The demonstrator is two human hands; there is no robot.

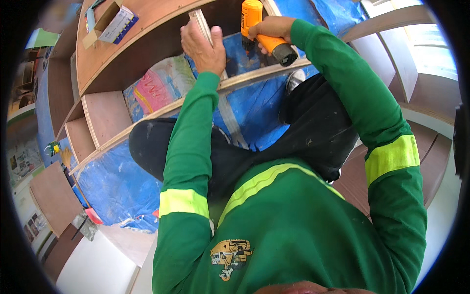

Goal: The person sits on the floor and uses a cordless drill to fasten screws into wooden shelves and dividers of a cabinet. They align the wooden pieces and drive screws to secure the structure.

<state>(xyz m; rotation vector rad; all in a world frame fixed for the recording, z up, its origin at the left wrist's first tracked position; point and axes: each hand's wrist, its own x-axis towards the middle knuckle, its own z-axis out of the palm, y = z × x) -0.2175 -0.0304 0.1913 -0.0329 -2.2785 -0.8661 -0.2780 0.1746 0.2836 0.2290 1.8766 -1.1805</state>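
My left hand point(204, 49) is closed round the upper end of a narrow plywood piece point(199, 22), which stands between the curved wooden top point(110, 56) and the front plywood rail point(242, 76). Its thumb lies along the piece's edge. To the right, my right hand point(274, 30) grips an orange cordless drill point(252, 14) by its handle, the black base facing me. The drill's dark tip points down into the open frame, apart from the left hand. What the tip touches, if anything, I cannot make out.
An opened cardboard box point(103, 22) sits on the curved top. Inside the frame lies a pink printed sack point(159, 85); plywood dividers point(105, 115) stand left of it. Blue sheeting point(117, 188) covers the floor under my legs. A curved wooden part point(391, 22) stands right.
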